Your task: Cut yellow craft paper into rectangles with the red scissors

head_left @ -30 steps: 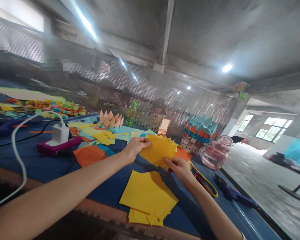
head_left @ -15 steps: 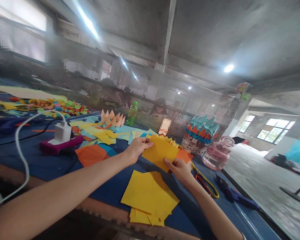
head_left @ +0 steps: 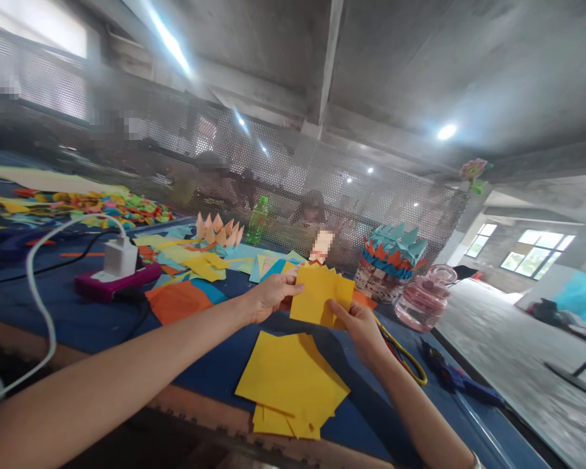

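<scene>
Both hands hold up a small stack of yellow paper squares [head_left: 321, 296] above the blue table [head_left: 63, 312]. My left hand [head_left: 272, 296] pinches the stack's left edge between thumb and fingers. My right hand [head_left: 359, 326] grips its lower right corner. The sheets stand nearly upright and fanned at the top. Below them, a pile of yellow paper sheets [head_left: 290, 384] lies flat near the table's front edge.
An orange sheet [head_left: 176, 301] and mixed paper scraps [head_left: 205, 264] lie to the left, with a white charger on a magenta block [head_left: 120, 270] and its cable. Right of my hands are scissors [head_left: 403, 358], a glue gun [head_left: 456, 378], a pink glass jar [head_left: 422, 299] and a paper-trimmed basket [head_left: 388, 260]. A green bottle [head_left: 258, 221] stands behind.
The yellow stack has turned from a slanted spread to nearly upright and narrower. My right hand rose to its lower right corner and my left hand shifted slightly right.
</scene>
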A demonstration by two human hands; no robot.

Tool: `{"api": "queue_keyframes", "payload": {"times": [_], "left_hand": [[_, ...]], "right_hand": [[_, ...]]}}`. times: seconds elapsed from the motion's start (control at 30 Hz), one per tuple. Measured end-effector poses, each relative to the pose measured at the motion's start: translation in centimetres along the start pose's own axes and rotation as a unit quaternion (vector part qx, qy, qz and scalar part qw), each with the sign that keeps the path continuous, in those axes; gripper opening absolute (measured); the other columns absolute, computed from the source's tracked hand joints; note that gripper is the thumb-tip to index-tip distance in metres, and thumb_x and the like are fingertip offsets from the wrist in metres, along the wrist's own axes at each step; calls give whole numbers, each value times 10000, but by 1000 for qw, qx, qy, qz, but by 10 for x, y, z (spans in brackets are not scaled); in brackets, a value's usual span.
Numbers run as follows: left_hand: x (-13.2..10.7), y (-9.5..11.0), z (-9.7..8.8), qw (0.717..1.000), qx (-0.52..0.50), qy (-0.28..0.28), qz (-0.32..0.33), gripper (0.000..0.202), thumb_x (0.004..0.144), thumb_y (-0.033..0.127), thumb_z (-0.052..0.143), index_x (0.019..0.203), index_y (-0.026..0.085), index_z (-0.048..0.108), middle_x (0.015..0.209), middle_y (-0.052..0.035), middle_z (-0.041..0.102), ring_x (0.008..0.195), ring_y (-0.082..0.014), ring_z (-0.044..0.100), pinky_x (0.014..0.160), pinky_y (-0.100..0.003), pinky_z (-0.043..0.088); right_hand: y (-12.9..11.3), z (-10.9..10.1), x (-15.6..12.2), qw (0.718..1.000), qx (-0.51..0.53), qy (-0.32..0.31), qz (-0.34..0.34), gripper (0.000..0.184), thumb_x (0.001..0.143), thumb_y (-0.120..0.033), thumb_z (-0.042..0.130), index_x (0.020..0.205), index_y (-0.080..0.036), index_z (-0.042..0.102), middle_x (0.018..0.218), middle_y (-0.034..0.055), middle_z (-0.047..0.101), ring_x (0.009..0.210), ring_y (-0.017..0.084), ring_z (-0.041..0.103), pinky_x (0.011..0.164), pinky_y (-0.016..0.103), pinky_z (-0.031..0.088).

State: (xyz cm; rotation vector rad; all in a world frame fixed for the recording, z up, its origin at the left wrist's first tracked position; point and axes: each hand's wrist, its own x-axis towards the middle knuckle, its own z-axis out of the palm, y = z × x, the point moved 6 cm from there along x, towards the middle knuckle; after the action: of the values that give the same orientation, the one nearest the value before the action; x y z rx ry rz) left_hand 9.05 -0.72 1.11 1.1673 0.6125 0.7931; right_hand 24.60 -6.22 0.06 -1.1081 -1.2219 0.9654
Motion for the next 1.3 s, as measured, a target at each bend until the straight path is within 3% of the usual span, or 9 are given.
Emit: {"api": "queue_keyframes", "payload": {"times": [0.2,0.43,0.77,0.9,1.0,1.1,1.2,1.3], "left_hand": [[-2,-10,5,995,20,-73,-59,348,639,338,755,891,140,620,857,-67,690,788,-186,644,705,-318,516],[-15,-15,21,971,15,-211,-114,484,660,369,748,1076,189,579,919,-56,689,821,-198,659,771,-356,518],[-5,-23,10,985,-5,-134,-105,367,611,248,786,931,158,630,907,-63,690,851,-187,636,779,-333,509],[-3,-22,6,991,-2,-97,-89,323,621,254,775,906,174,645,965,-57,684,872,-178,623,754,-327,522],[-4,-24,6,991,1,-94,-95,319,621,262,773,902,175,651,966,-57,687,851,-172,628,752,-321,526],[-7,-27,9,987,8,-118,-108,365,601,237,781,937,176,653,953,-56,696,857,-178,638,760,-320,527],[-8,-31,12,983,20,-144,-115,421,592,237,784,985,178,647,941,-66,704,880,-202,647,764,-339,529],[-9,-33,15,979,29,-165,-115,455,592,227,781,1021,171,640,939,-80,707,874,-215,656,771,-351,527]], "right_hand": [[-1,0,-1,1000,8,-2,-2,397,632,-461,729,886,-158,691,827,78,719,770,234,665,647,310,520],[-2,2,-2,999,-36,-20,-17,416,657,-480,712,894,-139,686,811,73,717,688,208,664,626,291,515],[-3,8,-4,997,-53,-48,-25,439,658,-514,692,917,-160,675,846,69,707,758,235,654,699,334,512],[-10,5,-2,986,-130,-20,-101,423,723,-498,634,979,-161,640,865,65,681,760,210,623,675,313,503],[-28,-5,-6,944,-246,83,-201,465,794,-437,569,1184,-188,526,981,77,623,796,188,580,643,293,490],[-50,-5,-18,869,-372,150,-290,481,843,-349,512,1302,-234,424,1109,98,530,921,203,533,757,350,472],[-63,6,-29,797,-472,141,-350,420,877,-269,461,1296,-278,451,1163,95,476,1040,229,476,889,422,407],[-66,17,-34,751,-535,116,-369,382,886,-228,440,1255,-303,509,1171,87,478,1040,248,463,895,446,394]]}}
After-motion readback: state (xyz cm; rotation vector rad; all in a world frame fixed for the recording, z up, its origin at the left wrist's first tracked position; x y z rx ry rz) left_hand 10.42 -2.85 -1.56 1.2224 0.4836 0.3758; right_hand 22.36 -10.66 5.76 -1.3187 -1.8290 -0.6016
